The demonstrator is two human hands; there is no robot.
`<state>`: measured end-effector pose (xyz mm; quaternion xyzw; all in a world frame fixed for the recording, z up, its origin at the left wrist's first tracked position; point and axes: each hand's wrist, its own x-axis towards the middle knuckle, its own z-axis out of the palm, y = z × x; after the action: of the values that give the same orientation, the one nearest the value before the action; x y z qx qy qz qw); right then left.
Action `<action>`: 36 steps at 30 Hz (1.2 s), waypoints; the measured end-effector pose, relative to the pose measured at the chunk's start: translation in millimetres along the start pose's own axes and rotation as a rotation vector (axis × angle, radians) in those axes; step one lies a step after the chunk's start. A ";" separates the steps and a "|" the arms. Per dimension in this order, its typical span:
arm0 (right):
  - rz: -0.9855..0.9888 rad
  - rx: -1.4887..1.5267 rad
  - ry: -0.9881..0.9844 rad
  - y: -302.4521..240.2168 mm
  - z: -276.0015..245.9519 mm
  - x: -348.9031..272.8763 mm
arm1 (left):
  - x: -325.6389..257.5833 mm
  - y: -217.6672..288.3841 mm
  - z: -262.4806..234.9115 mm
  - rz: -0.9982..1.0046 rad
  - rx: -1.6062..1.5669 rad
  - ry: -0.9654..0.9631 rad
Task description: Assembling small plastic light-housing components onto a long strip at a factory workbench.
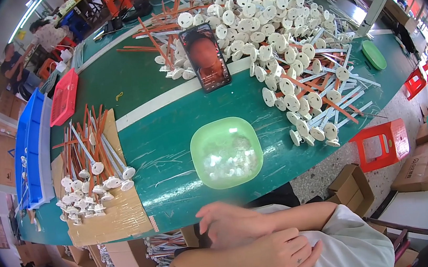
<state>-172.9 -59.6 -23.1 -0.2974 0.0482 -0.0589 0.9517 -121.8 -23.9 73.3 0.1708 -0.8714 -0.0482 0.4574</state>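
Note:
My forearms are crossed at the table's near edge. My left hand lies to the right against my light shirt, fingers loosely stretched and apart, holding nothing. Reaching leftward, my right hand is slightly blurred, its fingers apart and nothing visible in it. Nearest to it, just beyond on the green table, stands a light green square bowl with small shiny clear pieces in it. A phone leans against a large heap of white round-headed parts with orange and silver strips; its screen is lit.
At left, similar strip parts lie on a cardboard sheet, beside a blue bin and a red basket. A green dish sits far right. A red stool and an open carton stand on the floor.

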 end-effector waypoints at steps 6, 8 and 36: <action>-0.711 -1.218 0.458 -66.2 -0.3 -59.3 | -53.7 -10.6 -24.2 -0.051 0.078 0.001; -0.681 -1.330 0.624 -81.3 7.2 -85.4 | -86.3 -6.6 -16.2 -0.165 0.194 0.122; -0.713 -2.189 1.748 -254.7 -118.3 -197.6 | -133.1 -45.3 -17.0 -0.559 0.551 0.251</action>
<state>-404.5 -306.0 36.8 -0.7288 0.5486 -0.3823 -0.1477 -26.9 -19.7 -31.7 0.5214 -0.7092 0.0857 0.4667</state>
